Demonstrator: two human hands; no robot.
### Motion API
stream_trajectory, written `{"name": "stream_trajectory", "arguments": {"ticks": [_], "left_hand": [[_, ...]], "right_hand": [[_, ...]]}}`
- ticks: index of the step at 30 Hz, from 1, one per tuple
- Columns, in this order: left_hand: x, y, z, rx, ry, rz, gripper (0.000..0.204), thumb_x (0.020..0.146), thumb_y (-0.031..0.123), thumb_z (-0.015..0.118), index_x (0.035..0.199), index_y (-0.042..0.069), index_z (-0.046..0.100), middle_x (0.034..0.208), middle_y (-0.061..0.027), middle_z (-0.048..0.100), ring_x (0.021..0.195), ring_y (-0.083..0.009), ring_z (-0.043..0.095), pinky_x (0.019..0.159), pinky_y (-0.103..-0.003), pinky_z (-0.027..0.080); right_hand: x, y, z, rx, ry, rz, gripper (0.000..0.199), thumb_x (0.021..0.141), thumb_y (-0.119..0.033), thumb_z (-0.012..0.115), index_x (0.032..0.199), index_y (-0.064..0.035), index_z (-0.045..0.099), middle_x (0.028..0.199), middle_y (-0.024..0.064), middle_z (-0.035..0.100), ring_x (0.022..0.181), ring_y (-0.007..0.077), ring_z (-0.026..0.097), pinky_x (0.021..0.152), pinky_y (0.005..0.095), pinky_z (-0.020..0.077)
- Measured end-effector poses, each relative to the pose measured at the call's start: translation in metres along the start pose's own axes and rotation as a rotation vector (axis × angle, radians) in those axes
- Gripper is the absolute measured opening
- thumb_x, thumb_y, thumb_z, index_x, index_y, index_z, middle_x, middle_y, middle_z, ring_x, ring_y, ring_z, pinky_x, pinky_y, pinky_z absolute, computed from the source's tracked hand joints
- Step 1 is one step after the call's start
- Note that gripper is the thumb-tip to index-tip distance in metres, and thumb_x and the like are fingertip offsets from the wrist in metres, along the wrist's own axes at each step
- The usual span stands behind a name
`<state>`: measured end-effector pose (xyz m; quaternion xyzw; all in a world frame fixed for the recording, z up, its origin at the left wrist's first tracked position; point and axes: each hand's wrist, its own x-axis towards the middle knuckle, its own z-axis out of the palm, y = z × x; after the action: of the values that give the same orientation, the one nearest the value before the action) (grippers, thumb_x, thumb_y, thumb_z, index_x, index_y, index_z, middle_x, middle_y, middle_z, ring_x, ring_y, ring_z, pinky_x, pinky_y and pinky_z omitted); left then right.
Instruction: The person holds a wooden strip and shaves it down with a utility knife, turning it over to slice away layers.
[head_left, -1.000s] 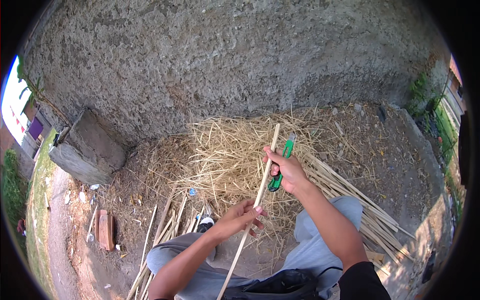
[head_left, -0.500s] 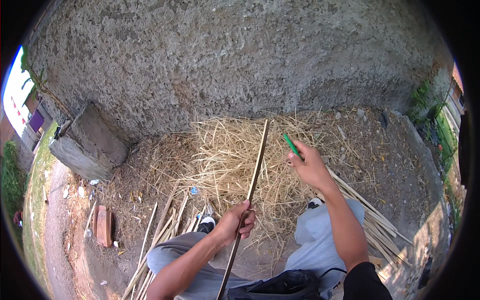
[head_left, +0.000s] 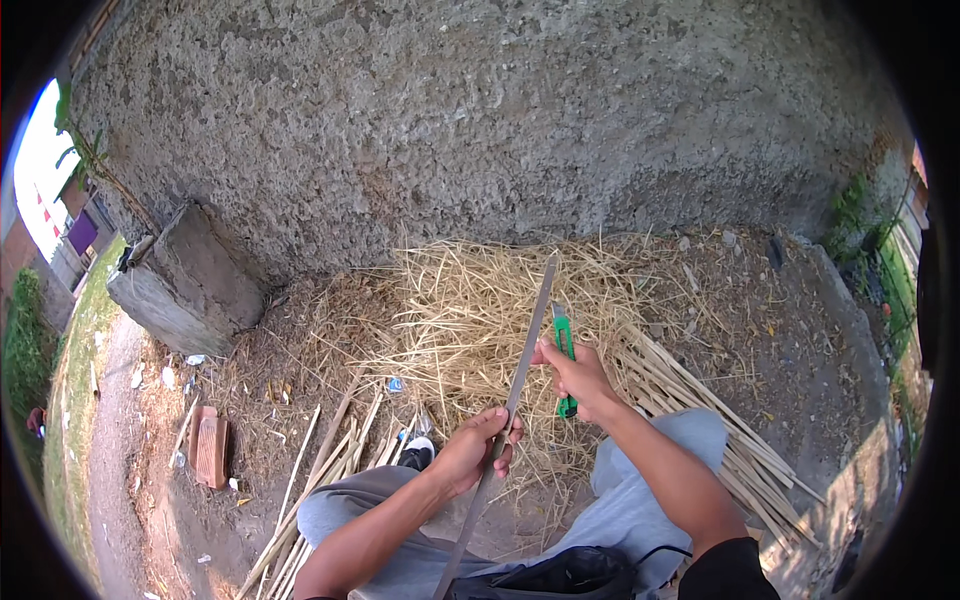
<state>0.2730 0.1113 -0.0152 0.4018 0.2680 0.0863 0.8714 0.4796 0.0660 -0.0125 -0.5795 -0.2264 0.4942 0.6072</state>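
Observation:
My left hand (head_left: 480, 447) grips a long thin cane stick (head_left: 527, 340) near its middle; the stick slants up and away over my lap. My right hand (head_left: 577, 376) holds a green-handled knife (head_left: 563, 345) and rests against the stick just above my left hand. Both hands sit over a heap of pale shavings (head_left: 470, 320) on the ground. My grey-trousered knees (head_left: 640, 500) frame the lower view.
A rough concrete wall (head_left: 480, 120) rises just beyond the shavings. A concrete block (head_left: 185, 280) stands at left, a red brick (head_left: 210, 445) lies near it. Bundles of split cane lie at right (head_left: 720, 430) and lower left (head_left: 320, 480). A black bag (head_left: 570, 575) is on my lap.
My right hand had swung out to the right away from the stick with the knife; it has come back down against the stick. The left hand kept its hold.

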Motion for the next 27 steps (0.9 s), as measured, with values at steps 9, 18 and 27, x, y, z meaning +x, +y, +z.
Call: {"name": "stream_trajectory", "arguments": {"ticks": [9,18,27], "left_hand": [[-0.001,-0.003,-0.001,-0.044,-0.073,-0.128,0.044,0.106,0.039,0.023,0.104,0.006,0.051,0.069,-0.0025,0.046,0.048,-0.0154,0.044,0.052,-0.033,0.046],[-0.007,-0.027,0.007,0.345,0.100,-0.171,0.043,0.106,0.039,0.028,0.100,0.004,0.051,0.071,-0.0055,0.050,0.048,-0.0152,0.047,0.051,-0.030,0.046],[-0.009,0.000,-0.003,0.149,0.210,-0.164,0.040,0.106,0.042,0.028,0.094,0.008,0.046,0.056,0.0011,0.034,0.042,-0.0096,0.029,0.040,-0.027,0.031]], "right_hand": [[-0.006,0.006,0.010,0.076,-0.139,-0.081,0.016,0.092,-0.019,0.066,0.095,-0.0042,0.063,0.081,0.0038,0.065,0.048,0.0023,0.044,0.043,0.0194,0.0353],[0.019,0.006,-0.006,-0.093,0.140,-0.204,0.019,0.087,-0.019,0.072,0.084,-0.0026,0.063,0.064,-0.0022,0.055,0.048,0.0037,0.043,0.043,0.0217,0.0337],[-0.006,-0.011,-0.020,-0.927,0.093,-0.610,0.029,0.100,-0.025,0.047,0.106,0.0005,0.059,0.080,0.0163,0.061,0.067,0.0321,0.060,0.064,0.0442,0.0463]]}}
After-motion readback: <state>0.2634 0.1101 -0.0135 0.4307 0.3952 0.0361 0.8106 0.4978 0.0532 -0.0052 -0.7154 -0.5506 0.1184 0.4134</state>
